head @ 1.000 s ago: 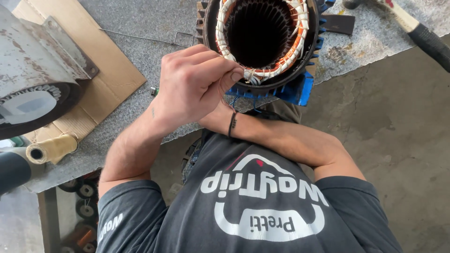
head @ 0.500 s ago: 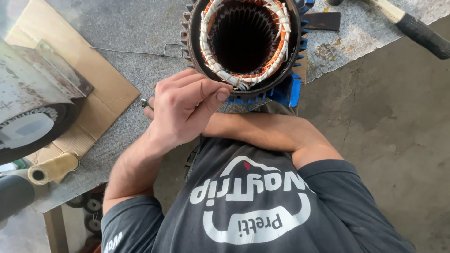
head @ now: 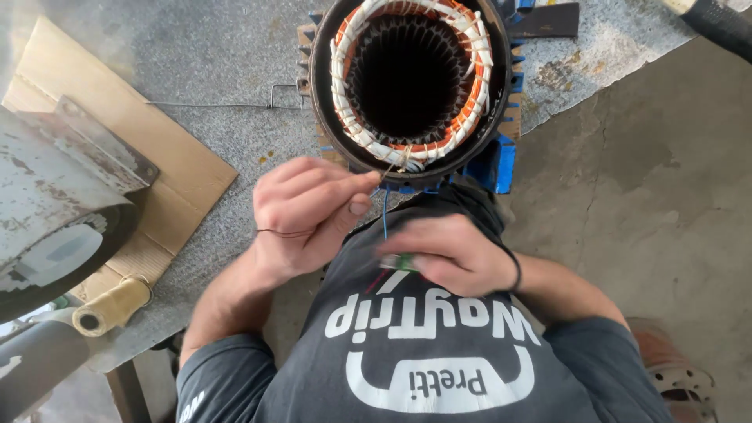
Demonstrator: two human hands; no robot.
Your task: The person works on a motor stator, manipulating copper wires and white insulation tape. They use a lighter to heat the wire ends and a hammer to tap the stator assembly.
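Hands at motor stator, lacing thread.
Left hand point(head: 309, 207) pinches thread point(head: 389, 168) taut at stator point(head: 411, 82) on counter point(head: 211, 86); right hand point(head: 450, 254) closed on small green object point(head: 406, 262). Best kept tight, clear of windings.

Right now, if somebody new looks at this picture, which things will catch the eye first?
First, the big round stator at the top centre of the bench, its dark bore ringed by orange and white windings. Just below it, the left hand pinches a thin cord that runs up to the windings, and the right hand, blurred, holds something small and green against the shirt. A grey machine housing fills the left edge, on cardboard.
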